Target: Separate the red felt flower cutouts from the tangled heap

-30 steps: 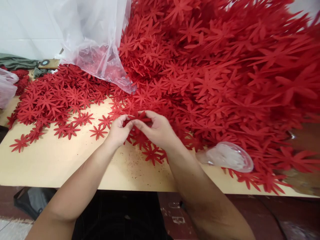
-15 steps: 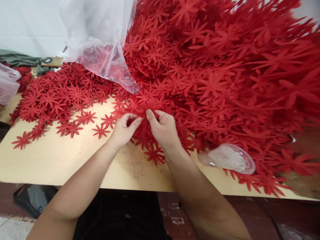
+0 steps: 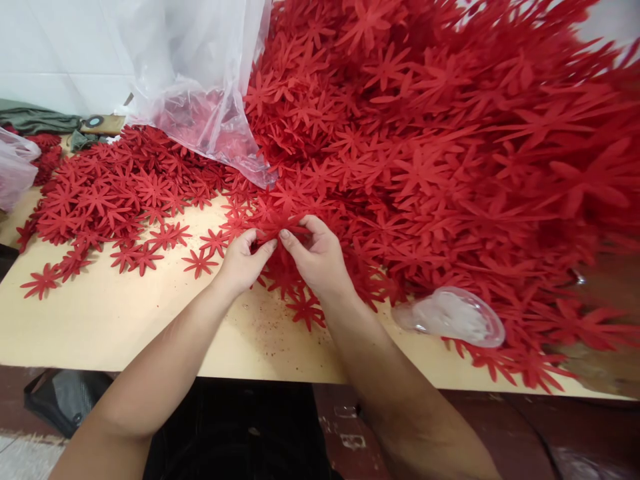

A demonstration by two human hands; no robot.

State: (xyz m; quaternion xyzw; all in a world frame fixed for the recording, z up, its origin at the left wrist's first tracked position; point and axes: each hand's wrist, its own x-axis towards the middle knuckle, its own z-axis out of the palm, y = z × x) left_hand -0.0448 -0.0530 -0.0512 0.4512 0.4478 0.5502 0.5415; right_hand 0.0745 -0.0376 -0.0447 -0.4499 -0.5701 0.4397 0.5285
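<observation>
Both my hands meet above the table, pinching a red flower-shaped cutout (image 3: 276, 225) between thumbs and fingers. My left hand (image 3: 243, 261) grips its left side, thumb pointing right. On the other side my right hand (image 3: 320, 257) holds it, with the thumb nearly touching the left thumb. The cutout blends into the red ones behind it, so its outline is partly lost. Just below my right hand lies another red cutout (image 3: 306, 309) with several narrow petals. A large heap of red flower cutouts (image 3: 410, 167) rises behind and to the right.
A lower pile of red cutouts (image 3: 110, 190) spreads on the left of the wooden table (image 3: 150, 327). A clear plastic bag (image 3: 200, 100) stands behind it. At right, a clear plastic container (image 3: 453, 317) with whitish contents rests beside the heap. A black bag (image 3: 67, 400) is below the table.
My right hand has shifted slightly left and turned, its fingers now extended over the cutout. The held cutout is flatter, and my two thumbs are closer together.
</observation>
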